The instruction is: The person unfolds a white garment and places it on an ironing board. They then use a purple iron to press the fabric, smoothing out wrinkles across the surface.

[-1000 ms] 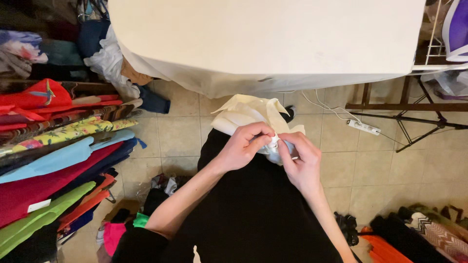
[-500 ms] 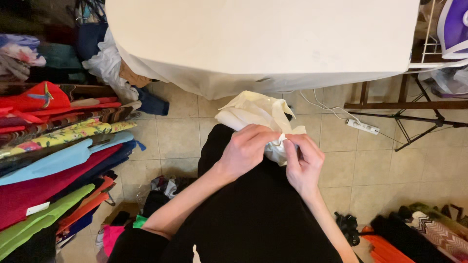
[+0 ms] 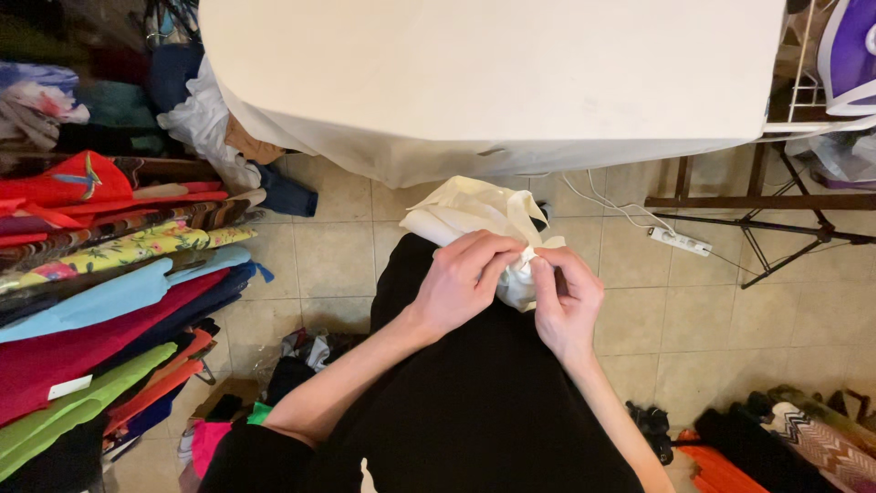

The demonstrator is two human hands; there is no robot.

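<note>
**stitchy_k:** So what's in the hands here? Looks like a bundle of something pale.

**pressboard_ann:** Yep — a cream cloth, bunched up and resting on the person's lap over the black garment they're wearing. It sits just below the near edge of the ironing board, which fills the top of the view. Both hands are on the lower right corner of the bundle.

**stitchy_k:** Pinching or just resting?

**pressboard_ann:** Pinching. The left hand has its fingers curled over, thumb and forefinger closed on a small fold of the cloth. The right hand meets it from the other side, fingertips also nipped on the same little bit of fabric. The two hands are nearly touching, knuckles facing each other. Can't tell what exactly is between the fingertips — too small.

**stitchy_k:** And the mess around?

**pressboard_ann:** Left side is a stack of folded fabrics — red, light blue, green, a floral yellow one. A white power strip lies on the tiled floor to the right, its cable running back under the board. A purple iron sits at the top right corner, on the board's wire rest. More clothes piled at the bottom right.
</note>
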